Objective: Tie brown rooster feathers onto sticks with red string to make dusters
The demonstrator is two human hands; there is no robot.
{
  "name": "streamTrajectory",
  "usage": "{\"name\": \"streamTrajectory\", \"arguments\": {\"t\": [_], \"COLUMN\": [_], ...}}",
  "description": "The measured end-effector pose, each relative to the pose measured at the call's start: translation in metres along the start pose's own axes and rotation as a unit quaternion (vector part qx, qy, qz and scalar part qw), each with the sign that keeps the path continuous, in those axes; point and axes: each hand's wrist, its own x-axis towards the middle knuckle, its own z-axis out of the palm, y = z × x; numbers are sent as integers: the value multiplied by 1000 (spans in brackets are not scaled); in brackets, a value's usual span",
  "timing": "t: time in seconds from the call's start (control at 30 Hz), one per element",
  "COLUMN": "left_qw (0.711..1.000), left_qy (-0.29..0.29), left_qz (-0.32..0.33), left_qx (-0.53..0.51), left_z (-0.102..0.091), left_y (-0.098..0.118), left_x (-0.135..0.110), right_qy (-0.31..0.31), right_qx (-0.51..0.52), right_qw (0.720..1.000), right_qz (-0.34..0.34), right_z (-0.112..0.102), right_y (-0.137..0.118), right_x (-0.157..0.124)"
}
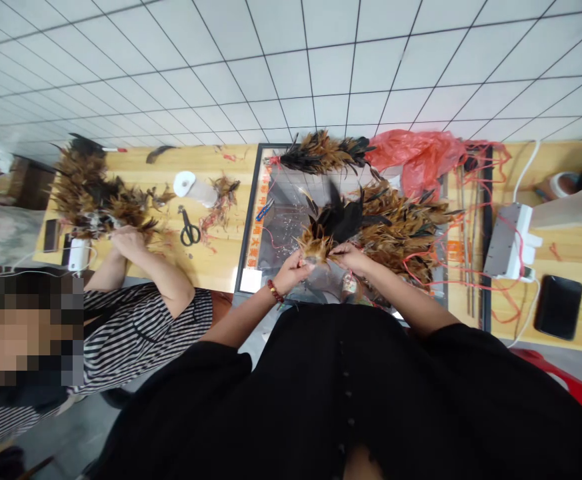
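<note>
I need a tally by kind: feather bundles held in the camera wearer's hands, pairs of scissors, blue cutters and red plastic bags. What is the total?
Held feather bundle: 1
Scissors: 1
Blue cutter: 1
Red plastic bag: 1
Total: 4

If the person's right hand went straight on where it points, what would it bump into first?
The right hand would most likely meet the feather bundle held in the left hand. They look very close, perhaps already touching; depth is unclear.

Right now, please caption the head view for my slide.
Left hand holding a feather bunch, right hand at its edge, beside a feather pile.
</note>
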Motion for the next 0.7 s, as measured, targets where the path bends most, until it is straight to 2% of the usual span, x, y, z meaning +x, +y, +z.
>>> {"name": "streamTrajectory", "arguments": {"t": [0.07,0.23,0.37,0.5,0.6,0.7], "left_qw": [1000,994,979,965,978,991], "left_qy": [-11,41,23,-21,-21,5], "left_qz": [-13,-61,-126,-124,-103,-67], "left_qx": [-18,-78,-156,-230,-179,-112], "left_z": [3,5,1,-4,-7,-8], "left_y": [-13,-26,-16,-1,2,-1], "left_x": [6,24,32,34,37,42], "right_qy": [29,89,123,134,130,138], "right_qx": [8,9,42,65,78,93], "right_qw": [999,996,991,988,988,986], "right_qz": [-13,-27,2,42,34,22], "right_z": [2,17,30,27,23,23], "right_y": [8,16,12,5,0,-2], "right_x": [-7,-20,-24,-25,-26,-25]}}
